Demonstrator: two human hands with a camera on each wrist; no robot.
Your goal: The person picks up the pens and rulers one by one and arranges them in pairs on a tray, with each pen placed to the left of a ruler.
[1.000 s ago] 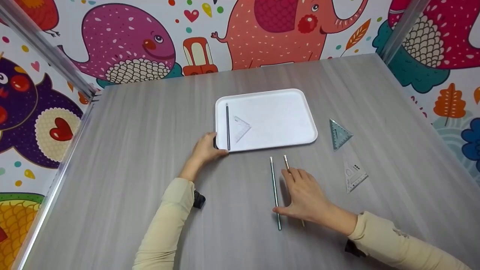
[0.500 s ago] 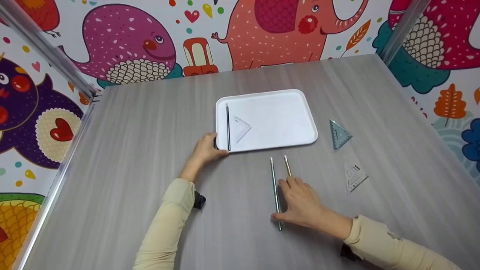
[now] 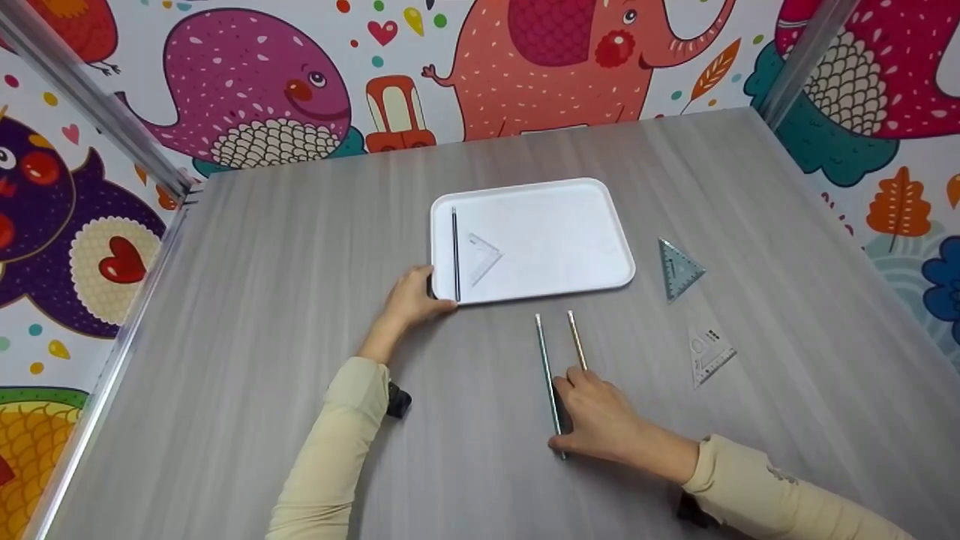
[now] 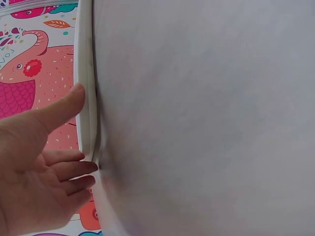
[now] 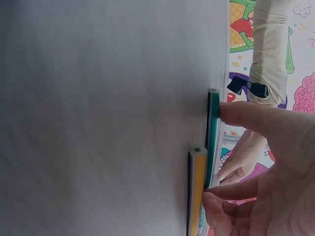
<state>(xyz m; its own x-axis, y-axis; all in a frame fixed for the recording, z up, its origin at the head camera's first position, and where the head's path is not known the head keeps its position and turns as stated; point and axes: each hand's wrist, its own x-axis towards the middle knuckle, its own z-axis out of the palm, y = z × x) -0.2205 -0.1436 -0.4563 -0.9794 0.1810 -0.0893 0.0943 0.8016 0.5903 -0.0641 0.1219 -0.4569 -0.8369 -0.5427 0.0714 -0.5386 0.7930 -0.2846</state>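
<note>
At the near left corner of a white tray (image 3: 555,232), my left hand (image 3: 411,295) holds the rim between thumb and fingers. The left wrist view shows the thumb tip on the tray's edge. A dark pencil (image 3: 456,259) and a clear set square (image 3: 486,259) lie inside the tray. My right hand (image 3: 600,416) pinches a green pencil (image 3: 544,349) near its close end, thumb on the left and index fingertip on the right. Beside it, partly hidden under that hand, is a gold pencil (image 3: 576,337); the right wrist view shows its blunt end (image 5: 198,151).
Right of the tray, a greenish set square (image 3: 679,271) lies on the wood-grain table (image 3: 300,247). A second clear set square (image 3: 711,356) lies nearer to me. Walls with printed cartoon animals (image 3: 555,67) enclose the table's back and sides.
My right hand has drawn back toward me along the pencils and closed thumb and index on the green one. That pencil has turned slightly, its far end to the left. My left hand is still.
</note>
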